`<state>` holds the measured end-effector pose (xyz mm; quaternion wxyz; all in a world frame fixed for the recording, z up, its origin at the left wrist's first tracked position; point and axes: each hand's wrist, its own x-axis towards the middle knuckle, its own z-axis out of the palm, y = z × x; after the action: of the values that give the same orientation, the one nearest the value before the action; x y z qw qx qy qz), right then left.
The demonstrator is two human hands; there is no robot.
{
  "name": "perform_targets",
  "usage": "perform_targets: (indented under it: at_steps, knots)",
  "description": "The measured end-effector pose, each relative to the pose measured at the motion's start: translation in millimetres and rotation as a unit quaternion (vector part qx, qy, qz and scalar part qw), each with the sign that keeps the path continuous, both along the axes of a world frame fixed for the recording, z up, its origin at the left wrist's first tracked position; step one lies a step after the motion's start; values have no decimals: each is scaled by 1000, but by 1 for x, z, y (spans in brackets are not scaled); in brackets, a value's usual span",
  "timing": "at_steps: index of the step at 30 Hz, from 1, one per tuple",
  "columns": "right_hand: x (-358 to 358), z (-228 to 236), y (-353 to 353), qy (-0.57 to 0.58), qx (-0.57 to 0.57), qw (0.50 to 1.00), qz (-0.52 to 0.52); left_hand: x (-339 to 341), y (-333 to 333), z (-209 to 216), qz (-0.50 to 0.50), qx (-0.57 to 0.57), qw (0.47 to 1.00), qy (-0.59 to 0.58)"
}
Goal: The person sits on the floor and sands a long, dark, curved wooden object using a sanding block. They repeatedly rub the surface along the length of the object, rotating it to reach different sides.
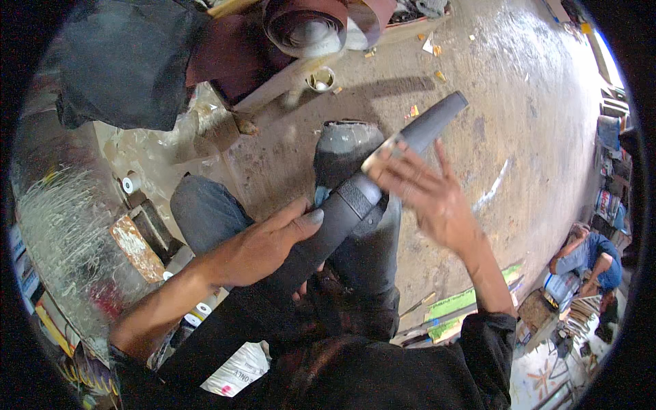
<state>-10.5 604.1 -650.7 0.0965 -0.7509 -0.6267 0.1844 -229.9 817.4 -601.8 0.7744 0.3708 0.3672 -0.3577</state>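
A long black tapered piece like a sheath (342,206) slants across my lap, from the lower left up to a blunt narrow tip at the upper right. A textured band and a small tab sit near its middle. My left hand (256,249) is closed round it below the band, thumb on top and the other fingers mostly hidden beneath. Over the narrow part beyond the band lies my right hand (427,195), fingers spread and smeared by motion. A pale patch shows by its fingertips; whether it is glare or a thin thing I cannot tell.
Rolls of maroon sheet (307,27) and a dark cloth (126,65) are at the far left. A small cup (320,79) stands on the stained floor (526,137) among scraps. At left is a scratched board (61,232). A person (591,260) sits low at the right.
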Motion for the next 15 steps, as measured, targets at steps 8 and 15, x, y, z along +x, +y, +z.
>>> perform_targets:
  at_steps: [8,15]
  knots:
    - [-7,19,13,-47,-35,997,-44,-1,0,-4,38,-27,999,-26]
    - [-7,24,10,-67,-16,998,11,-5,-3,-9,56,-41,997,-46]
